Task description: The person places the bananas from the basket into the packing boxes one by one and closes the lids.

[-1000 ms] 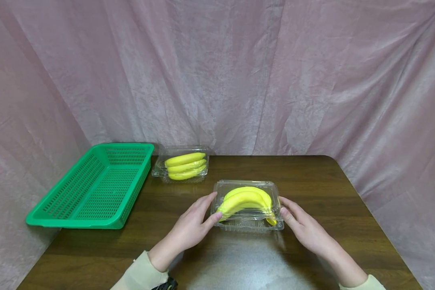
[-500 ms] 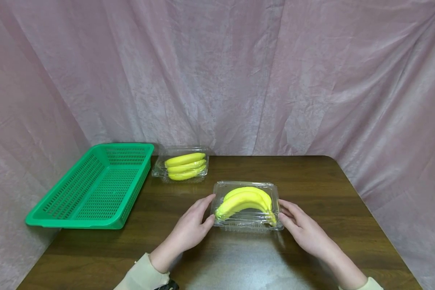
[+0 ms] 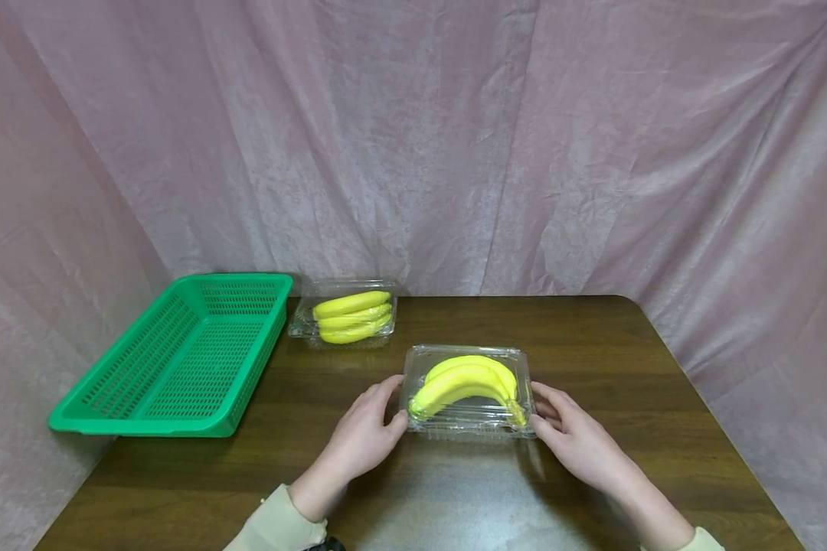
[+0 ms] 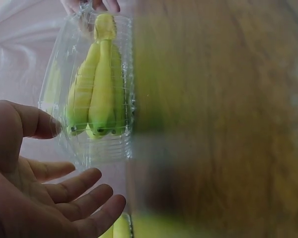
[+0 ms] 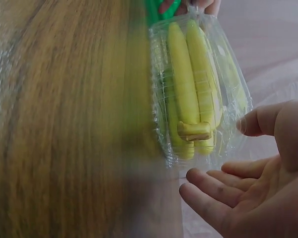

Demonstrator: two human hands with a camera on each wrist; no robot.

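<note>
A clear plastic clamshell box with yellow bananas inside lies on the table in front of me, its lid down. At the box's left end is my left hand, thumb close by the front corner and fingers loosely extended. On the other end, my right hand has its thumb right at the front corner. Both wrist views show the hands with relaxed, spread fingers beside the box ends: the left hand near the green banana tips, the right hand near the stem end.
A green perforated plastic basket stands at the left of the brown wooden table. Behind and left of the box is a second clear clamshell holding bananas. A pink curtain hangs behind the table.
The left hand has drawn slightly back to the left, and its thumb has come off the box's front corner. The lid's front edge sits lower than before. The right hand has barely shifted.
</note>
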